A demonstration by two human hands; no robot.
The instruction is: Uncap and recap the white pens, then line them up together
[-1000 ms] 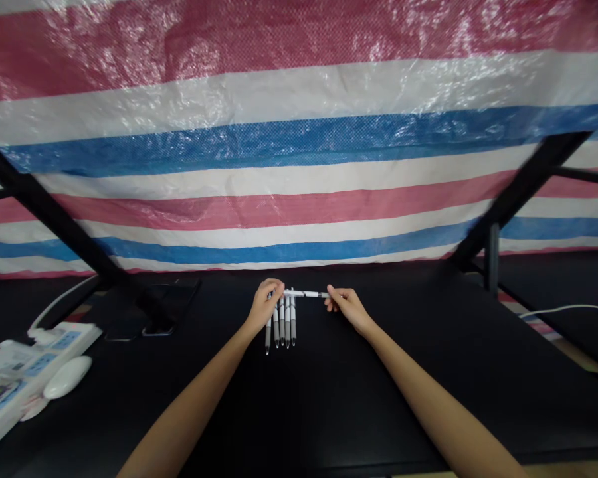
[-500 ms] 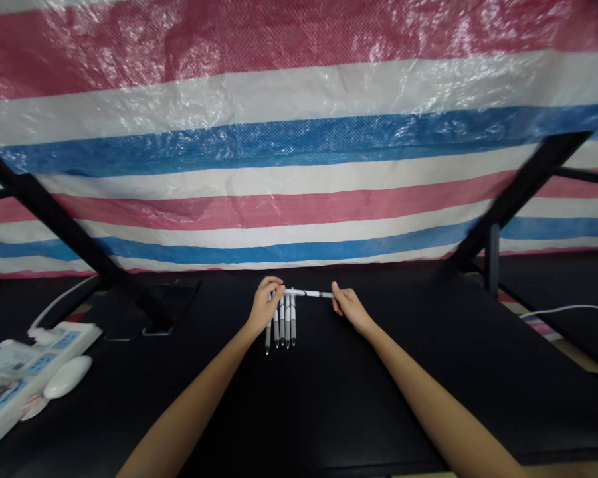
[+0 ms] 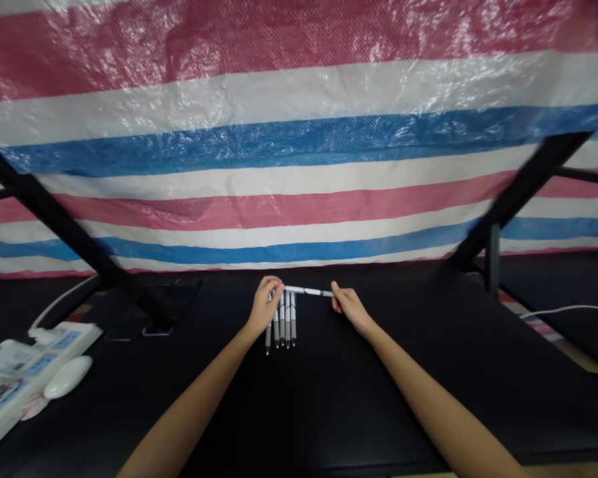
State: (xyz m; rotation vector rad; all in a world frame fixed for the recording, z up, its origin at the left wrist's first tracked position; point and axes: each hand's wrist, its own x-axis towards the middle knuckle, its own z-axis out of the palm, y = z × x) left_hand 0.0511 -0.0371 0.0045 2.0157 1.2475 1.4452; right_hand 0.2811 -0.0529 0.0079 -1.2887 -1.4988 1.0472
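A white and grey pen lies level across the space between my hands, above the other pens. My left hand pinches its left end, and my right hand pinches its right tip. Below it, a row of several grey-and-white pens lies side by side on the table, tips toward me. My left hand covers the far ends of the leftmost ones.
The black table holds a white power strip with a cable, a white mouse and dark phones to the left. A striped plastic tarp and black frame bars stand behind it.
My right hand has moved slightly to the right, and the pen's right tip has gone with it. My left hand and the row of pens look unchanged.
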